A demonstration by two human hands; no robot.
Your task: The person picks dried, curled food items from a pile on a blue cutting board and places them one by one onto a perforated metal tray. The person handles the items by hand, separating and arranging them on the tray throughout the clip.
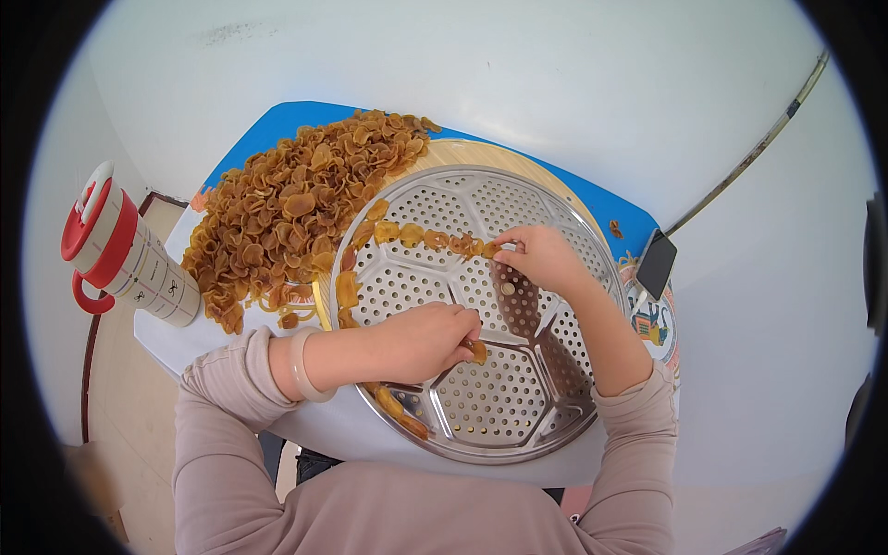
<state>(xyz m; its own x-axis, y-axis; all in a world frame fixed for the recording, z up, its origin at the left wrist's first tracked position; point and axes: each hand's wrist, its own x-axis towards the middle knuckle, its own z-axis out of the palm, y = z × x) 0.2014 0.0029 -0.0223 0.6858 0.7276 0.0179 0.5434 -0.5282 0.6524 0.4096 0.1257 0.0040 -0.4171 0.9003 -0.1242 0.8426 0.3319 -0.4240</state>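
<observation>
A round perforated stainless-steel steamer tray [485, 402] lies before me, with hexagon patterns pressed into it. My left hand [427, 340] is above its middle, pinching one amber dried slice [478, 352] between thumb and fingers. Farther out, the thumb and fingers of my right hand [544, 258] close on another slice [491, 250] at the right end of a row. That row of slices [411, 235] crosses the tray from its left side. More slices [347, 288] follow the left rim, partly hidden by my left forearm, down to the lower left [402, 414].
A large heap of dried slices [291, 201] covers the table's left side. Left of it stands a tall cup [149, 270] with a red lid. Under the tray is a round wooden board [479, 151]. A phone [656, 263] with a white cable rests at the right edge, near the wall.
</observation>
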